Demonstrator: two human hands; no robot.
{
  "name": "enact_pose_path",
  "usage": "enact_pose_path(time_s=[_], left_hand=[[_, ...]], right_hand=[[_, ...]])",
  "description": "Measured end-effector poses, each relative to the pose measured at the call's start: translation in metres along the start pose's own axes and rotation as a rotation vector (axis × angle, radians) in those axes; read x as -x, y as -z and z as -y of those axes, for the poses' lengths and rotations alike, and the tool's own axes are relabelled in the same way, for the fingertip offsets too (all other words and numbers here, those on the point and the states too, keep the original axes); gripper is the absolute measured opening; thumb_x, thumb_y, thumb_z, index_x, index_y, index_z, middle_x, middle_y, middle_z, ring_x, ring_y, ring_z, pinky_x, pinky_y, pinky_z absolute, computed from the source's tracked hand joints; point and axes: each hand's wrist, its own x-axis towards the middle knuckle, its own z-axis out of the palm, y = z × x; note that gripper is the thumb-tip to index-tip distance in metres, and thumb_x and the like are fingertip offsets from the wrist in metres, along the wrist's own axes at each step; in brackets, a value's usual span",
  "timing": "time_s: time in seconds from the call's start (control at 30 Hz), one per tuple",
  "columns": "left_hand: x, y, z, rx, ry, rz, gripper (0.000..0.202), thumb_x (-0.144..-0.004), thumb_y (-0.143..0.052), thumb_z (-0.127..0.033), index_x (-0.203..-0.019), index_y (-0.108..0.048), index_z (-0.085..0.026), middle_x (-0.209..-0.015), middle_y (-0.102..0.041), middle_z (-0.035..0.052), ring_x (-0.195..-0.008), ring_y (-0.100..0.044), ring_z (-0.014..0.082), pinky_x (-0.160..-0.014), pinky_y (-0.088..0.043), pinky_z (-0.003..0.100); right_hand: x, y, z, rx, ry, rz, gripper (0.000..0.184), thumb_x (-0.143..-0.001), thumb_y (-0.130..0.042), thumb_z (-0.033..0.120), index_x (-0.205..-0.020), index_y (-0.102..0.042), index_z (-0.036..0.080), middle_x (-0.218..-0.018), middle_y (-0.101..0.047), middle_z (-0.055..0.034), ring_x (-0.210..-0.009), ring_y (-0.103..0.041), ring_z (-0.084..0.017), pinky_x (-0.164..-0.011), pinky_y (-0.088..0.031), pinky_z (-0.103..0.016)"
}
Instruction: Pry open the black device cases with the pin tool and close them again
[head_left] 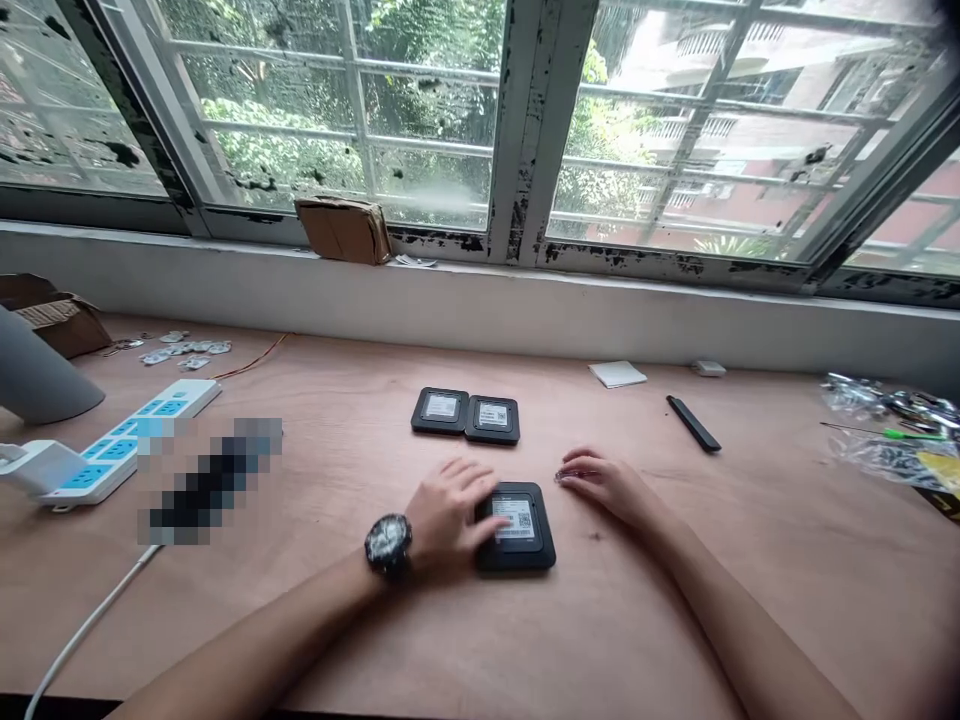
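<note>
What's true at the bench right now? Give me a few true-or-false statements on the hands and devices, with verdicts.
1. The left hand rests on a black device with a QR-code label. True.
2. The wristwatch is on the right wrist. False: it is on the left wrist.
3. Two other black devices lie side by side beyond the hands. True.
4. The right hand grips the black device. False: it lies beside the device, apart from it.
5. The cardboard parcel sits on the wooden table. False: it sits on the window sill.
</note>
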Motion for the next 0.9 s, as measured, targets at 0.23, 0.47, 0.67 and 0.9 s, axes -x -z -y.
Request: enact_pose_path(time_s=[0.23,0.47,0.67,0.9], left_hand=[[0.015,-0.016,-0.029,0.019,-0.073,0.21,0.092,-0.086,-0.054,-0.081,-0.152,-0.045,-0.018,-0.158,-0.041,0.0182,-0.146,-0.038,0.0395,-0.12,-0.033,0.057],[0.011,0.008,0.052,0.005,-0.044,0.229,0.083,-0.085,-0.068,-0.068,-0.152,-0.045,-0.025,-0.157,-0.044,0.0157,-0.144,-0.044,0.0349,-0.119,-0.036,0.053],[0.014,0.014,0.038,0.189,-0.056,0.255,0.092,-0.076,-0.073,-0.075,-0.149,-0.05,-0.025,-0.146,-0.058,0.0132,-0.133,-0.056,0.0344,-0.113,-0.045,0.05],[0.011,0.001,0.009,0.22,-0.026,0.28,0.098,-0.074,-0.072,-0.078,-0.151,-0.048,-0.023,-0.153,-0.049,0.0178,-0.137,-0.051,0.0377,-0.114,-0.043,0.053]], right_hand=[[-0.006,-0.005,0.005,0.091,0.072,-0.141,0.026,-0.098,-0.06,0.045,-0.097,-0.075,0.024,-0.113,-0.069,-0.0085,-0.104,-0.066,-0.025,-0.094,-0.053,-0.042],[-0.003,-0.005,0.022,0.096,0.037,-0.354,0.025,-0.098,-0.06,0.047,-0.095,-0.072,0.026,-0.123,-0.066,-0.0098,-0.114,-0.061,-0.03,-0.093,-0.052,-0.048],[-0.003,-0.018,0.049,-0.451,-0.065,-0.557,0.024,-0.104,-0.05,0.044,-0.118,-0.054,0.026,-0.096,-0.068,-0.0057,-0.067,-0.056,-0.017,-0.056,-0.047,-0.03],[0.008,-0.047,0.064,-0.587,0.027,-0.6,0.023,-0.106,-0.043,0.043,-0.116,-0.055,0.027,-0.082,-0.059,-0.0027,-0.07,-0.056,-0.017,-0.055,-0.048,-0.029]])
